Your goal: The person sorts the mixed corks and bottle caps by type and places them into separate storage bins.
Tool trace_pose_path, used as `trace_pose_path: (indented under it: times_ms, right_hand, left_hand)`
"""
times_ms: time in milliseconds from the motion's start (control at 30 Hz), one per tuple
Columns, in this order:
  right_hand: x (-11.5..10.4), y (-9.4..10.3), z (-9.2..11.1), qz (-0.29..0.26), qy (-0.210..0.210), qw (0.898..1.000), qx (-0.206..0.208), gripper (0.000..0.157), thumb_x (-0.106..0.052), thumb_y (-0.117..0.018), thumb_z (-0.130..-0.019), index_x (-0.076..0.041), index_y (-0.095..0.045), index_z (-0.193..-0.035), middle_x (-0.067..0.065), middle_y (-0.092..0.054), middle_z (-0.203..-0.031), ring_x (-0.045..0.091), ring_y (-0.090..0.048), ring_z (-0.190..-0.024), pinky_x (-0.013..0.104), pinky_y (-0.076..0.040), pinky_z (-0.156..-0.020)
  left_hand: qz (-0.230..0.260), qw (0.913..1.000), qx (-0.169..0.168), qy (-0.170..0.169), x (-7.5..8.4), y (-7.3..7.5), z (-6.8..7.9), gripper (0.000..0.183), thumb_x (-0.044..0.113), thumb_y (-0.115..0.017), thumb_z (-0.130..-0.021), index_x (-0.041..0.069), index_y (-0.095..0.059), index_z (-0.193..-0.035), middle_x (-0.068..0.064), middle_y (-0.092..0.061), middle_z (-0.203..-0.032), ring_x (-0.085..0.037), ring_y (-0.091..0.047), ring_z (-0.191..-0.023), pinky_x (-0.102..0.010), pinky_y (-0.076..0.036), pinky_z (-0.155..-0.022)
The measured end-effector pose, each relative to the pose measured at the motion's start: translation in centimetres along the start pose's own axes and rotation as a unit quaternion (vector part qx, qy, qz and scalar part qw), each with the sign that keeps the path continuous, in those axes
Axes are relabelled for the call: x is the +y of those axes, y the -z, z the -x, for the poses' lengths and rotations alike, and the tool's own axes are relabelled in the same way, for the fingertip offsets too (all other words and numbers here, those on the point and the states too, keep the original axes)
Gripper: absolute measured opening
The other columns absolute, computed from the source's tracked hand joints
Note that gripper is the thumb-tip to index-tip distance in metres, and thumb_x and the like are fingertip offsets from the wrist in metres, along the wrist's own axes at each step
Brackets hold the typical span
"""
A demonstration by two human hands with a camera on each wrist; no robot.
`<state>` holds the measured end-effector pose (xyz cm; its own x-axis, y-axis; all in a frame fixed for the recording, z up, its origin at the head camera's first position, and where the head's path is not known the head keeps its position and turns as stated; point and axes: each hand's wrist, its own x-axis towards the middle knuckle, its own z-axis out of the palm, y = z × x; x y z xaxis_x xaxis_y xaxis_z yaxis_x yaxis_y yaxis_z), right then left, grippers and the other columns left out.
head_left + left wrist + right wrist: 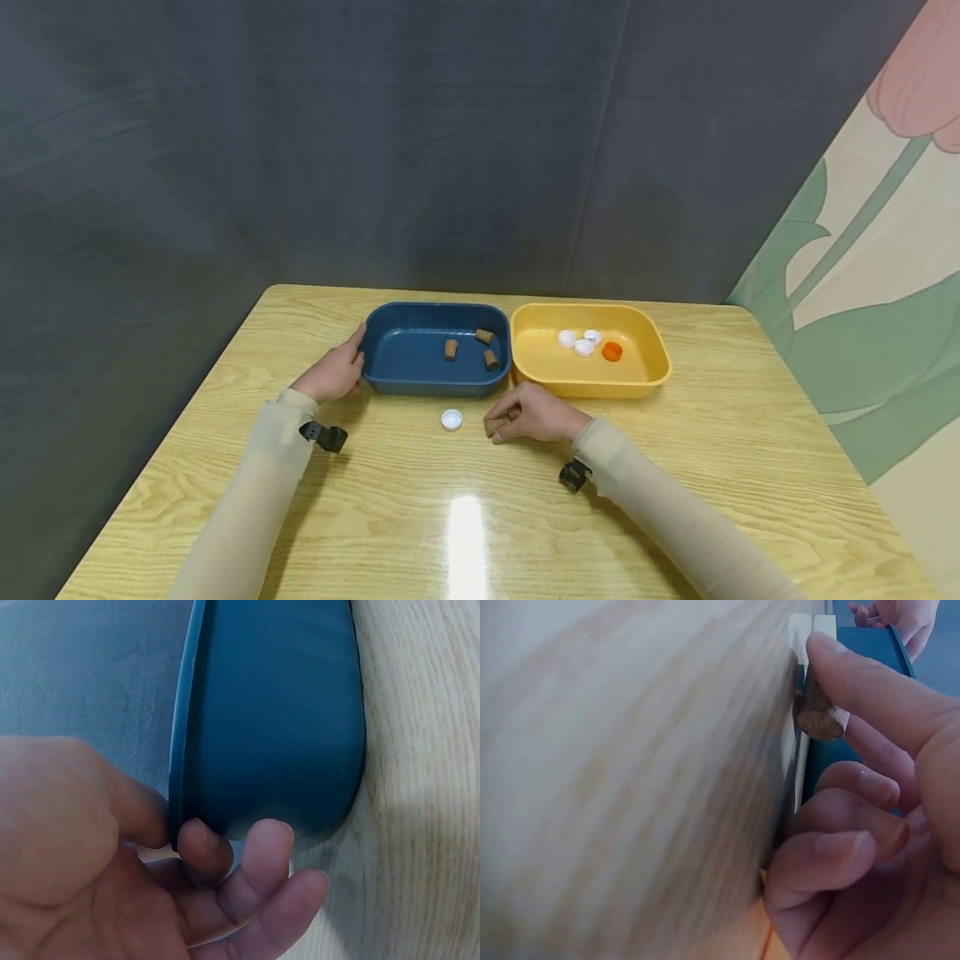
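Note:
My left hand (pixel 335 372) holds the left end of a dark blue plastic bin (pixel 405 348). In the left wrist view the thumb is at the bin's rim and the other fingers curl against its outer wall. My right hand (pixel 546 414) pinches a cork (pixel 822 721) between thumb and forefinger, low over the table in front of the bins. The right wrist view shows the cork's round end, with the other fingers curled below. Left of this hand, a white bottle cap (pixel 452 419) lies on the table. Several corks (pixel 451 349) lie inside the blue bin.
A yellow bin (pixel 540 360) stands against the blue one's right side, holding several white caps (pixel 583 347) and an orange cap (pixel 612 352). The wood-grain table (pixel 405 517) ends at a dark curtain (pixel 480 167) behind. A flower-painted wall (pixel 877 317) is at the right.

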<state>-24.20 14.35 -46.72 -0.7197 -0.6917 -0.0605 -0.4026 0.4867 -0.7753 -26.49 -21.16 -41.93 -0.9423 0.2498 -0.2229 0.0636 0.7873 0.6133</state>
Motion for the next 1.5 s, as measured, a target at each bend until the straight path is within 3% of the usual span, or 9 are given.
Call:
trace_pose_path:
  times_ms: [367, 600, 933, 1300, 1500]
  right_hand:
    - [-0.2, -0.4, 0.2, -0.027, 0.017, 0.999, -0.003, 0.024, -0.019, -0.084, -0.082, -0.013, -0.080, -0.105, -0.004, -0.071, -0.090, 0.008, -0.048, -0.071, 0.019, -0.040, -0.062]
    - [-0.7, -0.4, 0.3, -0.037, 0.020, 0.999, 0.003, 0.029, -0.021, -0.083, -0.083, -0.011, -0.079, -0.110, 0.001, -0.057, -0.072, 0.009, -0.043, -0.062, 0.020, -0.035, -0.055]
    - [-2.0, 0.1, 0.6, -0.041, 0.015, 0.999, 0.017, 0.032, -0.025, -0.083, -0.083, -0.012, -0.079, -0.112, 0.002, -0.056, -0.076, 0.014, -0.045, -0.066, 0.021, -0.036, -0.056]
    - [-3.7, 1.1, 0.2, -0.049, 0.031, 0.998, 0.039, 0.025, -0.018, -0.082, -0.085, -0.012, -0.080, -0.109, -0.001, -0.056, -0.075, 0.014, -0.043, -0.067, 0.023, -0.033, -0.060]
    - [-4.1, 1.8, -0.1, -0.058, 0.037, 0.996, 0.048, 0.029, -0.021, -0.082, -0.085, -0.010, -0.079, -0.112, 0.004, -0.054, -0.074, 0.018, -0.041, -0.065, 0.024, -0.033, -0.058]
  left_hand:
    - [0.005, 1.0000, 0.003, -0.006, 0.0, 0.0, 0.2, 0.060, 0.012, -0.026, -0.109, 0.003, 0.005, -0.160, -0.012, -0.054, -0.063, -0.024, -0.054, -0.057, -0.033, -0.043, -0.059]
    - [0.003, 1.0000, 0.004, -0.006, 0.1, 0.0, 0.2, 0.060, 0.011, -0.026, -0.109, 0.003, 0.005, -0.160, -0.010, -0.052, -0.061, -0.023, -0.054, -0.057, -0.033, -0.043, -0.060]
    - [0.000, 1.0000, 0.003, -0.002, 0.2, 0.0, 0.3, 0.060, 0.012, -0.025, -0.110, 0.003, 0.006, -0.160, -0.009, -0.051, -0.061, -0.026, -0.055, -0.058, -0.033, -0.043, -0.060]
    - [0.002, 1.0000, -0.001, -0.003, 0.3, 0.1, 0.4, 0.060, 0.011, -0.025, -0.110, 0.003, 0.006, -0.160, -0.011, -0.052, -0.063, -0.026, -0.055, -0.059, -0.033, -0.043, -0.060]
    - [0.004, 1.0000, -0.002, -0.003, 0.4, 0.1, 0.4, 0.060, 0.011, -0.025, -0.109, 0.002, 0.006, -0.160, -0.008, -0.049, -0.062, -0.027, -0.056, -0.059, -0.033, -0.044, -0.061]
